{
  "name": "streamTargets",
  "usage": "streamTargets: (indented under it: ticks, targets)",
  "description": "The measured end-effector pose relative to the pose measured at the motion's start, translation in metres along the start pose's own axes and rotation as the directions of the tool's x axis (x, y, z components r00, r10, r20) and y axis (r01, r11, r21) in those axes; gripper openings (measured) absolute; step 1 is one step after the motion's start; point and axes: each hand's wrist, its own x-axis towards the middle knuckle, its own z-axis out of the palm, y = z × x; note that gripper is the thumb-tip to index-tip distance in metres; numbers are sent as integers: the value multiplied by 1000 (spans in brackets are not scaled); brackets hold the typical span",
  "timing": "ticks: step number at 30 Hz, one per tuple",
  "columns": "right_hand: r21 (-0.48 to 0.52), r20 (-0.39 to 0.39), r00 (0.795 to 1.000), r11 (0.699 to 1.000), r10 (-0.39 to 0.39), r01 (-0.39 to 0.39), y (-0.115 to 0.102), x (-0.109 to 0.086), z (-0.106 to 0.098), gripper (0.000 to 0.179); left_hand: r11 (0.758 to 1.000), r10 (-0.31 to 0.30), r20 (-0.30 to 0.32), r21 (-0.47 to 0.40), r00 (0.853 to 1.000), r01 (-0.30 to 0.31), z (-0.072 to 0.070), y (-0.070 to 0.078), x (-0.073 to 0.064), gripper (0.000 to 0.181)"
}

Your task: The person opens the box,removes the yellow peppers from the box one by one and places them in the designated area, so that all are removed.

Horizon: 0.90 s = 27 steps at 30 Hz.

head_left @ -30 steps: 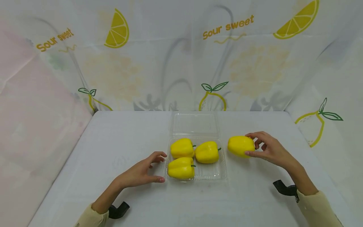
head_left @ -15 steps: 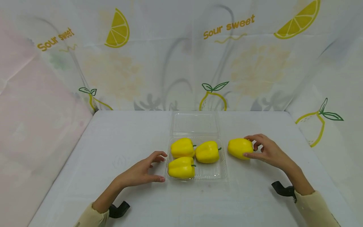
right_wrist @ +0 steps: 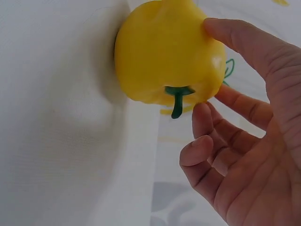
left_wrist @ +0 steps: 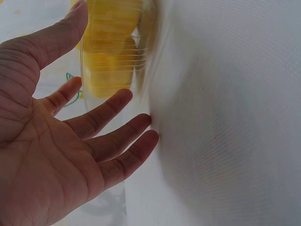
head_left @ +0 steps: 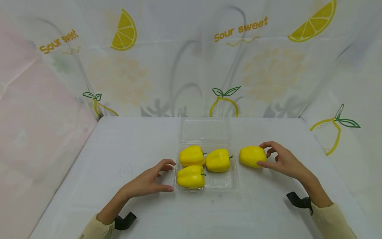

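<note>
In the head view, my right hand [head_left: 282,159] pinches a yellow bell pepper [head_left: 252,156] by its stem end, thumb in front and index finger behind. The pepper lies on its side on the table. Its green stem [right_wrist: 178,101] shows in the right wrist view, where the other fingers curl loosely below it. My left hand [head_left: 149,181] is spread at the left side of a clear plastic clamshell box [head_left: 221,182], holding nothing. Three more yellow peppers lie in the box: one at the back left [head_left: 191,156], one at the front left [head_left: 190,177], one at the right [head_left: 218,160].
The box's clear lid [head_left: 205,130] is folded back flat towards the rear of the white table [head_left: 134,139]. A lemon-printed cloth [head_left: 191,66] stands behind the table. Black wrist mounts [head_left: 125,221] sit at both sleeves.
My right hand has lowered the pepper a little towards the table's front, then shifted slightly right along its stem end. My left hand and the box have stayed in place.
</note>
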Motion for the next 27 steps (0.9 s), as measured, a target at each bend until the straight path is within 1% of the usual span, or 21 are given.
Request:
streamTargets:
  ticks: [2,7,11,14,17,22,27]
  targets:
    - [-7,0,1000,1000,-9,9,-1,0,-1,53,1000,-4,-1,0,1000,4,0,0,0,75]
    - [-19,9,998,998,-59,59,-2,-1,-3,52,1000,-4,-3,-3,1000,4,0,-1,0,75]
    - [-3,57,994,995,-98,98,-5,-2,-3,54,1000,-1,-4,-6,1000,1,0,-1,0,74]
    - [-14,81,991,994,-111,112,-7,-1,-1,54,1000,-4,-3,-6,1000,4,1,-2,-1,74]
    - [-46,54,994,994,-99,102,-9,2,3,50,1000,-11,-4,-6,1000,11,1,-3,-1,74]
    - [-93,-19,996,992,-81,79,-8,7,11,47,1000,-10,-6,-5,1000,10,1,-2,-1,74]
    - [-77,-25,999,996,-39,37,-12,9,13,47,1000,-18,-7,-4,1000,18,1,0,-2,74]
